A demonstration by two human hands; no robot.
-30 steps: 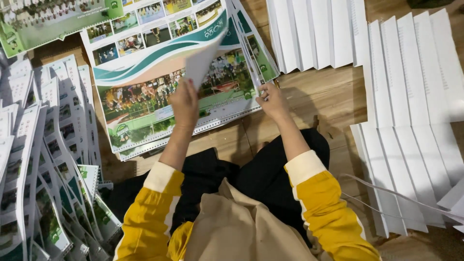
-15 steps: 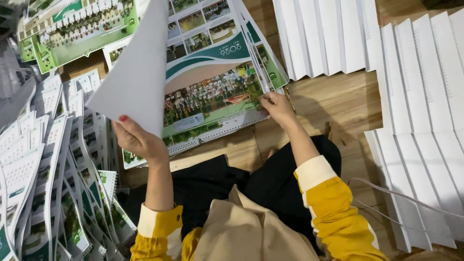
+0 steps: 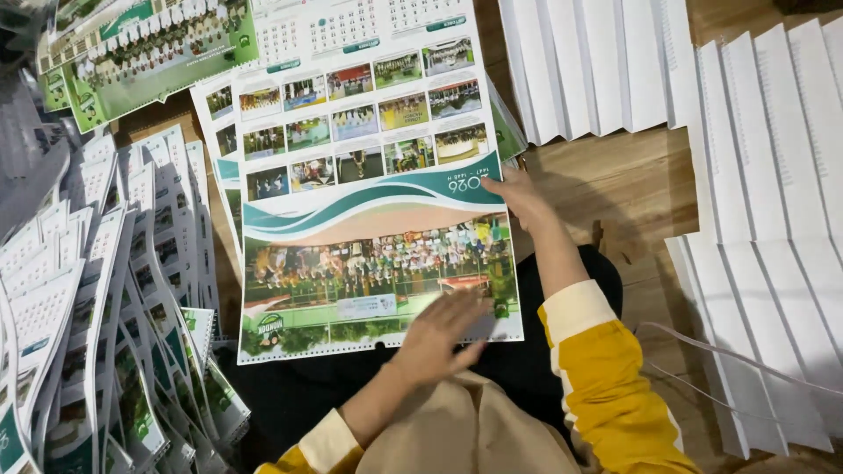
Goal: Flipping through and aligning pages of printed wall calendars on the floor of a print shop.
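- Lowest in the frame, my left hand (image 3: 443, 338) lies flat and open, fingers spread and a little blurred, palm down on the bottom edge of the top calendar sheet (image 3: 378, 263), which sits mid-frame on the stack.
- Risk here, as I judge it: pushing sideways with that flat palm could skew the sheet off the ones under it, or crease the glossy paper near its lower edge.
- My left forearm runs up from the bottom centre; the yellow sleeve is pulled back at the cuff.
- Further up, my right hand (image 3: 518, 195) rests on the sheet's right edge, fingers loosely extended, pinning rather than gripping; I cannot tell if the thumb is tucked under.
- If that hand lifts, the edge may spring up and misalign.
- At the left, the leaning finished calendars (image 3: 105, 290) could slide onto my sheet.
- Upper right, white folded sheets (image 3: 597, 61) fan over the wooden floor (image 3: 632, 184).
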